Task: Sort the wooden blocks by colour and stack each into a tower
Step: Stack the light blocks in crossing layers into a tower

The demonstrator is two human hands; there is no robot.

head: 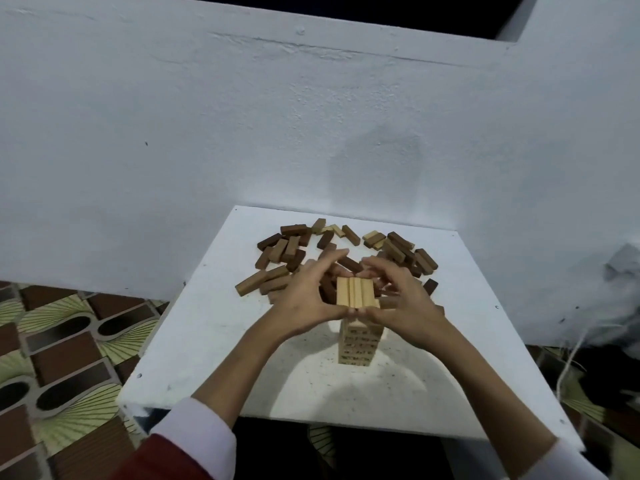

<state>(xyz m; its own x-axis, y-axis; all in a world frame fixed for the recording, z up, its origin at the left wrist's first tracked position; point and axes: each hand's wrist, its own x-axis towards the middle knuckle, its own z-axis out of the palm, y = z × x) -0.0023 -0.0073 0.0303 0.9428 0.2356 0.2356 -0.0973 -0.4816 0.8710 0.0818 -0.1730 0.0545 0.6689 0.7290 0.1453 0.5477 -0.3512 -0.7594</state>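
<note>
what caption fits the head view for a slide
Both hands square up the light tower; darker blocks lie behind.

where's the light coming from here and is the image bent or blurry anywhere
Head view: light seems to come from behind and above the person, throwing arm shadows onto the white table and a soft shadow on the wall; wide-angle lens bows the wall ledge; the pale tower and its printing look soft, dark corners top and bottom.
</note>
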